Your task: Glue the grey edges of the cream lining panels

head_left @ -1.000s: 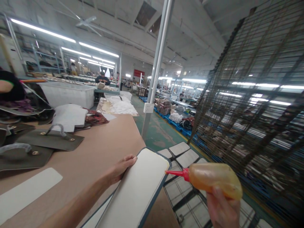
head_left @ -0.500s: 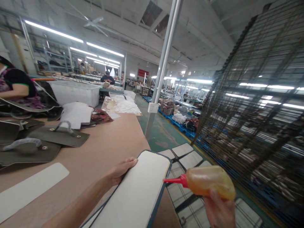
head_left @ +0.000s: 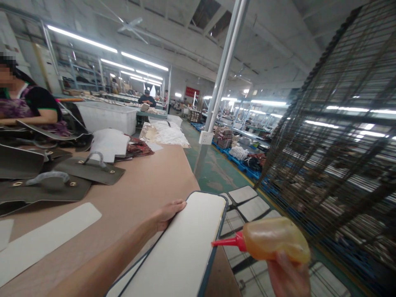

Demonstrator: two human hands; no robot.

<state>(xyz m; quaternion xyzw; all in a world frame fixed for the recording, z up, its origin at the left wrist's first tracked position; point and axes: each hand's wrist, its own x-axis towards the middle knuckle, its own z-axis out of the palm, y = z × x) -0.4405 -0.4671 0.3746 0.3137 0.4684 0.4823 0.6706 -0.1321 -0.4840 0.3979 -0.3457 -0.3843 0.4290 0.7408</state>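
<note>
My left hand [head_left: 169, 212] grips the left edge of a long white panel [head_left: 182, 247] with rounded corners and a dark blue border. Part of another such panel [head_left: 131, 274] shows beneath it. In my right hand [head_left: 287, 272] is a squeeze bottle [head_left: 276, 239] of amber liquid, probably glue, tipped on its side. Its red nozzle [head_left: 229, 242] points left, with the tip at the panel's right edge. A yellowish line runs along that edge near the top corner. The lower end of the panel is cut off by the frame.
Dark bag pieces with handles [head_left: 93, 165] and a white strip [head_left: 55, 239] lie on the brown table [head_left: 151, 177]. More bordered panels [head_left: 250, 206] rest on the right, beside a wire rack [head_left: 334, 115]. A metal post [head_left: 221, 74] rises past the table. A co-worker [head_left: 34, 105] sits at left.
The nozzle tip has moved down along the panel's right edge. The whole view has shifted slightly, so more of the co-worker shows at left. Both hands keep their hold.
</note>
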